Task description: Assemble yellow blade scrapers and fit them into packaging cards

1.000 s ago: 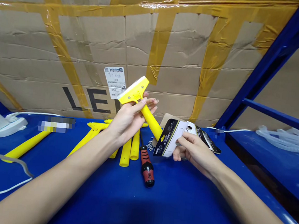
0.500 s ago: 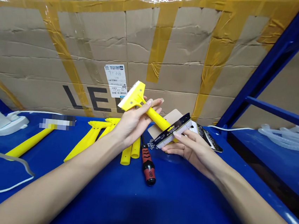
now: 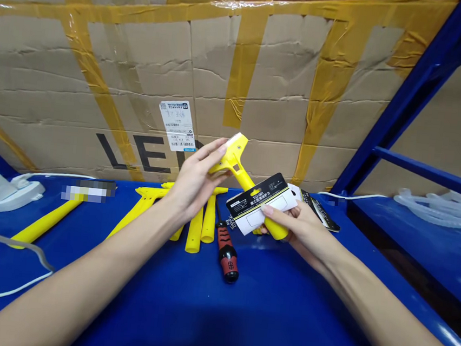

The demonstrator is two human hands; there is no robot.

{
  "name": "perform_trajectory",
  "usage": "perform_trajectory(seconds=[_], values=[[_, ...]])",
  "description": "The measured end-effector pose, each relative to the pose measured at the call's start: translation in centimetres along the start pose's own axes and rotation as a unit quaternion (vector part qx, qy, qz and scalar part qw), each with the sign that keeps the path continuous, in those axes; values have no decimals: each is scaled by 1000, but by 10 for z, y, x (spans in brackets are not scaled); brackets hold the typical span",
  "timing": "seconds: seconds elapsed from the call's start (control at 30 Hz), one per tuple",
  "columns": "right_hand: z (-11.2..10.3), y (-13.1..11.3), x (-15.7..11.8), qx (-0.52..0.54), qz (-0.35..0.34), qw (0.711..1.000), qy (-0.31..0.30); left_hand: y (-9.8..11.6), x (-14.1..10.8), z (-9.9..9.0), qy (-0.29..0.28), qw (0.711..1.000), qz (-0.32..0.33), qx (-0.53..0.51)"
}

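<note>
Above the blue workbench (image 3: 241, 315), the person's left hand (image 3: 194, 183) is gripping a yellow paint scraper (image 3: 232, 154) at its neck, fingers closed together, blade end pointing up and away, long axis slanting down rightward. The right hand (image 3: 294, 228) is pinching a black-and-white card package (image 3: 260, 204) against the handle's butt, fingers clamped on both. A red-handled screwdriver (image 3: 226, 259) is lying on the workbench.

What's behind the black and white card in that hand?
A yellow scraper's grip lies behind the black-and-white card. Its round end sticks out beside the right hand. The middle of the grip is covered by the card, so that part cannot be seen.
</note>
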State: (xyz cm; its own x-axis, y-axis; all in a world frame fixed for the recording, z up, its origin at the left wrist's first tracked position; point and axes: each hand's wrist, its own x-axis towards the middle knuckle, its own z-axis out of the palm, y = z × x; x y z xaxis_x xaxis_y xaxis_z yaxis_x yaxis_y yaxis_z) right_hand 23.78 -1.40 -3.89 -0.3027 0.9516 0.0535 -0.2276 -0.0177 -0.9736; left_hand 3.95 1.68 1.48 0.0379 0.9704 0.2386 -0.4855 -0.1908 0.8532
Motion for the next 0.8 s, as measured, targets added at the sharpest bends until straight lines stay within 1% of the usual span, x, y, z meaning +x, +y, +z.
perform_trajectory(seconds=[0.07,0.1,0.2,0.27,0.3,0.33,0.4,0.47,0.5,0.57,0.63,0.73,0.8], values=[[0,-1,-1,-14,8,1000,-8,7,4,-8,15,996,24,79],[1,-2,-2,-15,11,1000,-12,9,5,-11,1,992,26,122],[5,-3,-5,-6,16,1000,-11,13,2,-14,-79,967,-2,242],[9,-3,-7,3,10,1000,-3,11,-2,-11,-130,951,-27,279],[10,-4,-7,10,6,1000,3,9,-4,-8,-140,949,-35,279],[10,-4,-7,19,1,1000,14,7,-4,-5,-139,954,-48,262],[12,-7,-5,47,-9,998,48,2,-5,-1,-93,974,-73,192],[15,-13,-2,90,-25,991,91,-2,-6,0,-57,984,-133,105],[18,-17,1,112,-35,987,109,-3,-7,-1,-55,981,-175,67],[27,-25,8,144,-50,980,128,-4,-11,-5,-76,963,-260,16],[40,-32,17,137,-64,980,131,-3,-19,-11,-108,944,-313,-8],[60,-36,35,121,-77,983,113,4,-31,-25,-134,930,-340,-34],[73,-36,46,109,-75,987,89,12,-37,-38,-128,936,-326,-37]])
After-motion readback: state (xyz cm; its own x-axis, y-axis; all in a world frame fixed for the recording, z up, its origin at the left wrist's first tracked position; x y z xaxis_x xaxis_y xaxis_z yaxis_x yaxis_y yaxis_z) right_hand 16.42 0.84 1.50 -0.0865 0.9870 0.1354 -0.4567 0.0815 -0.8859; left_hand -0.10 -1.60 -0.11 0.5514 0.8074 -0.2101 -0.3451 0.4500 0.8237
